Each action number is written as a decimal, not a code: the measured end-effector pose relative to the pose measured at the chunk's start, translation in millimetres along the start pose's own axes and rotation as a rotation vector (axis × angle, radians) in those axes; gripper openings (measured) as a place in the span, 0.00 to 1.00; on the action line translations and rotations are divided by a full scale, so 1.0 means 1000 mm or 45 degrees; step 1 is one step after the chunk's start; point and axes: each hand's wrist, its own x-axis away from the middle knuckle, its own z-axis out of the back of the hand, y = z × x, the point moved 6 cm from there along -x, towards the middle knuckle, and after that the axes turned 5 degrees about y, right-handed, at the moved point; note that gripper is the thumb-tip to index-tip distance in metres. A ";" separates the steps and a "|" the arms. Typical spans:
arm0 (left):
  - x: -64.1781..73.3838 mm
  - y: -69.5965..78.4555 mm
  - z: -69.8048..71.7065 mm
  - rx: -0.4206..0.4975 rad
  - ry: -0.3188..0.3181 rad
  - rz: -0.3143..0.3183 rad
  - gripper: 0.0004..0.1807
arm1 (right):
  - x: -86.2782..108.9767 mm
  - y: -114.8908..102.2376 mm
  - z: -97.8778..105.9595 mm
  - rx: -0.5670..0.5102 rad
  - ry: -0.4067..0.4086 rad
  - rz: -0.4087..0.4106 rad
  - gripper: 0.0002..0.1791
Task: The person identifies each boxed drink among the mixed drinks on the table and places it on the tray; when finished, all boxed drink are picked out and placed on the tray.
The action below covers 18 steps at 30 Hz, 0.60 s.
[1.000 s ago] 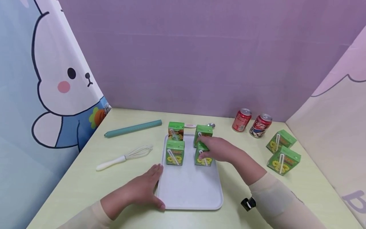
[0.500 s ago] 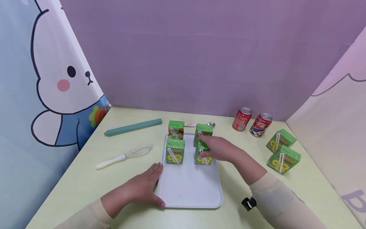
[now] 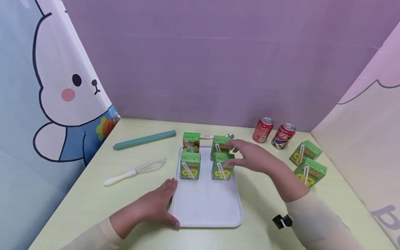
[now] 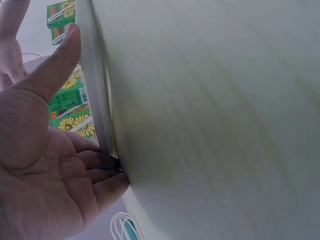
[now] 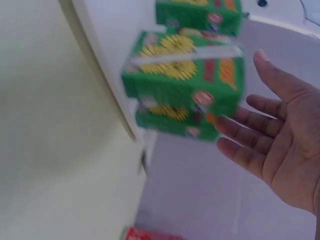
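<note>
Tray (image 3: 206, 205) bears 4 cartons (image 3: 190, 166), splayed left hand (image 3: 157, 205) touching it, spread right hand (image 3: 251, 157) seemingly empty

Head view faces fwd/down over tray (image 3: 206, 206); wrist views, close, tilted, prob. share same cartons (image 3: 190, 166).

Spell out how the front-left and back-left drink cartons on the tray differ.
The front-left carton shows yellow flowers; the back-left carton shows a reddish-brown picture. The front-left carton's whole front face is visible in the head view, while it hides the back-left carton's lower edge. Both have green tops and stand upright on the tray.
</note>
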 end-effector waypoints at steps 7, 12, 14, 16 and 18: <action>-0.002 -0.004 -0.003 -0.017 0.003 0.000 0.75 | 0.032 0.036 0.042 0.045 0.176 -0.051 0.38; -0.002 -0.005 -0.004 -0.018 0.004 0.004 0.76 | 0.057 0.070 0.063 0.095 0.222 -0.141 0.43; -0.002 -0.004 -0.003 -0.012 0.004 0.006 0.76 | 0.067 0.085 0.069 0.102 0.235 -0.177 0.45; -0.001 -0.004 -0.003 -0.009 0.006 0.005 0.75 | 0.077 0.100 0.073 0.101 0.247 -0.213 0.47; -0.001 -0.003 -0.002 -0.007 0.006 0.007 0.75 | 0.086 0.113 0.076 0.106 0.251 -0.251 0.47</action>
